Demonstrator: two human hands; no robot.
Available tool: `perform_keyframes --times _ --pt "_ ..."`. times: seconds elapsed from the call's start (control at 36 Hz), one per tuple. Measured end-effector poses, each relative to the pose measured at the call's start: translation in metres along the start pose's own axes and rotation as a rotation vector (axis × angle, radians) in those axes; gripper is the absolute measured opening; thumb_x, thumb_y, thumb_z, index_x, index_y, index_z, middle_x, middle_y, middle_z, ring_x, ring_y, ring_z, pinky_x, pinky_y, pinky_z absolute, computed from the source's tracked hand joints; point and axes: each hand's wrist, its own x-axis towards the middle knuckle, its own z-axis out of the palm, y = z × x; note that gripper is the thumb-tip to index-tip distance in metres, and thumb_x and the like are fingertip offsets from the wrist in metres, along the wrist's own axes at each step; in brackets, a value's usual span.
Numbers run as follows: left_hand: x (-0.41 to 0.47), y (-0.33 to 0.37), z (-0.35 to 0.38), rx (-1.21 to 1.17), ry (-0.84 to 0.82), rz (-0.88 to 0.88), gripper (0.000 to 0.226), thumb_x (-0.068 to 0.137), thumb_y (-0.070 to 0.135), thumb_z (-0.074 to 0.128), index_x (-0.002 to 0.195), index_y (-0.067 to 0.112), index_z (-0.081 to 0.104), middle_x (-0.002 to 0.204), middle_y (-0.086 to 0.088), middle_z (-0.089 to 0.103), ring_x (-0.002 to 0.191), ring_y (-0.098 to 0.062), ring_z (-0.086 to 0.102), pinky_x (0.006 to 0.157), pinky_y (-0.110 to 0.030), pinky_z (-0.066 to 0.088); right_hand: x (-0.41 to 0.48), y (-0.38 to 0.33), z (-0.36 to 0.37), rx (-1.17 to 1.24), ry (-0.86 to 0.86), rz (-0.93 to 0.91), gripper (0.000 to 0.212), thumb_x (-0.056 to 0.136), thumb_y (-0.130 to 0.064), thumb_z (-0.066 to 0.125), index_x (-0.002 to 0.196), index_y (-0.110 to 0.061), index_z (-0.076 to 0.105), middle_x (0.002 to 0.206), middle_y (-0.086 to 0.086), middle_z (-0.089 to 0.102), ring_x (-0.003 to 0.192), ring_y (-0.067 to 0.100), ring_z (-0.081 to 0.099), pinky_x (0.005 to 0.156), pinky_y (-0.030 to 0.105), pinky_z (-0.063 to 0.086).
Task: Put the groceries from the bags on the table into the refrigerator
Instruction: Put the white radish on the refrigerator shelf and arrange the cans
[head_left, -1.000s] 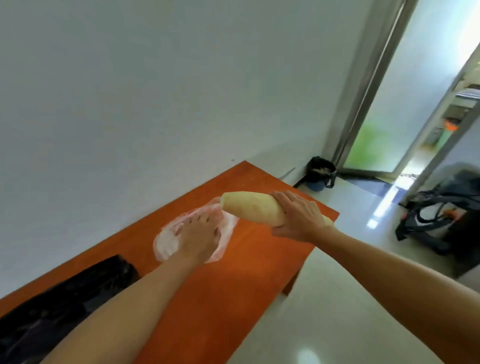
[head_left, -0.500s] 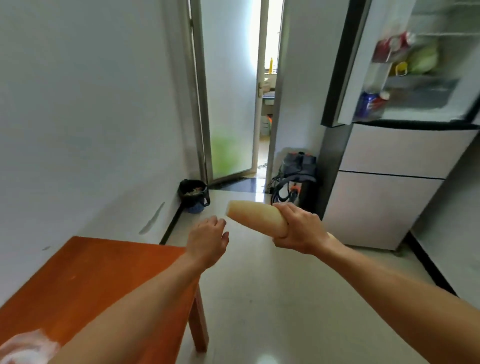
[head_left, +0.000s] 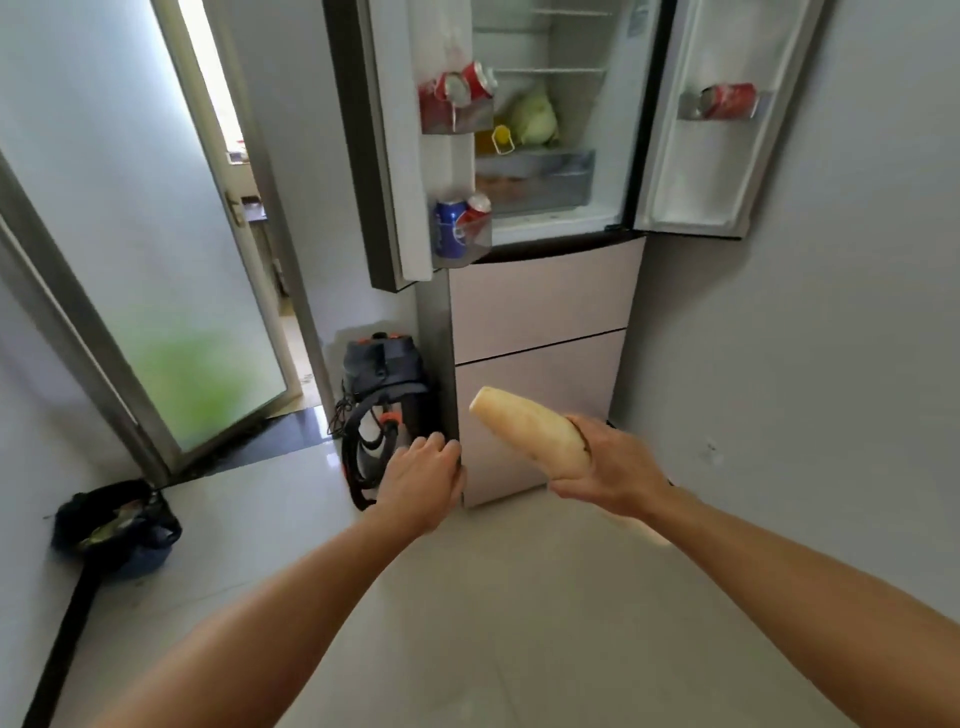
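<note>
Ahead, the refrigerator (head_left: 540, 312) stands against the grey wall with both upper doors swung wide, its two lower drawer fronts shut. The right hand (head_left: 605, 470) is wrapped around the thick end of a long, pale white radish (head_left: 530, 428), which points up and to the left, its free tip in front of the lower drawer panel and well below the open compartment. The left hand (head_left: 423, 480) is held out beside it with nothing in it, fingers loosely curled and knuckles up, apart from the radish and in front of the refrigerator's lower left corner. Inside the lit compartment a pale green cabbage (head_left: 535, 117) sits on a shelf next to a small yellow container (head_left: 501, 140), with a clear drawer under them (its contents are too blurred to make out). The left door's upper rack holds red cans (head_left: 462, 93); its lower rack holds a blue can (head_left: 449, 228) with another red one beside it. One red can (head_left: 727, 101) lies on its side in the right door's rack. On the floor, just left of the refrigerator, rests a dark vacuum cleaner (head_left: 382, 400) with orange trim and a looped hose. Farther left, a frosted glass door (head_left: 156, 291) stands open, and a dark-lined bin (head_left: 119, 530) sits by the wall.
</note>
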Motion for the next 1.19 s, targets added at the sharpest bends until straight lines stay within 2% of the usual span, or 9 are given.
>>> perform_keyframes --times 0.14,0.28,0.42,0.56,0.67,0.78,0.86,1.0,1.19 --pt "0.110 0.032 0.022 0.007 -0.062 0.025 0.032 0.099 0.038 0.040 0.118 0.019 0.056 0.111 -0.003 0.057 0.101 -0.023 0.055 0.083 -0.036 0.046 0.069 0.084 -0.017 -0.044 -0.003 0.064 0.095 0.065 -0.071 0.066 0.145 -0.031 0.033 0.136 -0.007 0.055 0.109 0.023 0.062 0.088 0.040 0.051" --pt "0.209 0.051 0.027 0.002 -0.046 0.024 0.035 0.100 0.039 0.038 0.125 0.019 0.053 0.120 -0.002 0.055 0.110 -0.022 0.054 0.088 -0.036 0.046 0.148 0.145 -0.051 -0.064 0.018 0.098 0.091 0.068 -0.069 0.065 0.145 -0.036 0.030 0.134 -0.008 0.056 0.110 0.022 0.061 0.089 0.040 0.049" --pt "0.300 0.050 0.029 0.027 -0.027 0.054 0.036 0.100 0.040 0.037 0.124 0.018 0.052 0.117 -0.003 0.055 0.103 -0.023 0.055 0.086 -0.038 0.047 0.225 0.182 -0.076 -0.066 0.090 0.091 0.088 0.071 -0.065 0.069 0.144 -0.032 0.033 0.133 -0.006 0.055 0.107 0.020 0.060 0.088 0.039 0.050" --pt "0.396 0.039 0.029 0.023 0.053 0.085 0.033 0.100 0.038 0.040 0.124 0.019 0.052 0.116 -0.001 0.054 0.102 -0.020 0.054 0.079 -0.033 0.044 0.312 0.212 -0.089 -0.090 0.120 0.093 0.093 0.065 -0.073 0.063 0.143 -0.035 0.030 0.134 -0.005 0.055 0.108 0.021 0.060 0.089 0.042 0.050" --pt "0.482 0.024 0.028 0.000 0.131 0.076 0.032 0.099 0.037 0.043 0.121 0.018 0.055 0.115 -0.002 0.056 0.102 -0.020 0.054 0.079 -0.034 0.046 0.387 0.226 -0.107 -0.133 0.200 0.091 0.091 0.066 -0.068 0.068 0.143 -0.036 0.030 0.131 -0.008 0.056 0.108 0.018 0.059 0.087 0.037 0.048" --pt "0.561 0.014 0.015 0.078 0.171 0.079 0.031 0.098 0.037 0.043 0.117 0.017 0.056 0.113 -0.005 0.056 0.102 -0.026 0.054 0.078 -0.039 0.042 0.457 0.234 -0.140 -0.159 0.261 0.091 0.089 0.067 -0.068 0.069 0.140 -0.035 0.029 0.127 -0.006 0.058 0.104 0.021 0.061 0.084 0.038 0.047" --pt "0.616 0.006 0.004 0.069 0.189 0.071 0.030 0.098 0.035 0.043 0.116 0.015 0.056 0.112 -0.007 0.055 0.102 -0.028 0.053 0.079 -0.040 0.043 0.505 0.241 -0.171 -0.181 0.324 0.057 0.086 0.069 -0.067 0.070 0.138 -0.034 0.030 0.123 -0.004 0.060 0.098 0.020 0.061 0.076 0.034 0.046" --pt "0.699 -0.004 -0.013 0.084 0.236 0.029 0.030 0.097 0.033 0.045 0.116 0.015 0.057 0.116 -0.008 0.057 0.106 -0.029 0.054 0.076 -0.037 0.041 0.587 0.253 -0.222 -0.220 0.428 0.007 0.084 0.070 -0.064 0.070 0.139 -0.035 0.030 0.124 -0.002 0.060 0.097 0.023 0.061 0.077 0.037 0.047" --pt "0.811 -0.018 -0.041 0.122 0.386 -0.070 0.032 0.094 0.034 0.048 0.118 0.016 0.057 0.122 -0.010 0.054 0.111 -0.031 0.051 0.085 -0.042 0.043 0.713 0.274 -0.275 -0.311 0.514 -0.126 0.082 0.073 -0.061 0.071 0.140 -0.035 0.031 0.124 0.004 0.059 0.101 0.028 0.061 0.078 0.038 0.045"
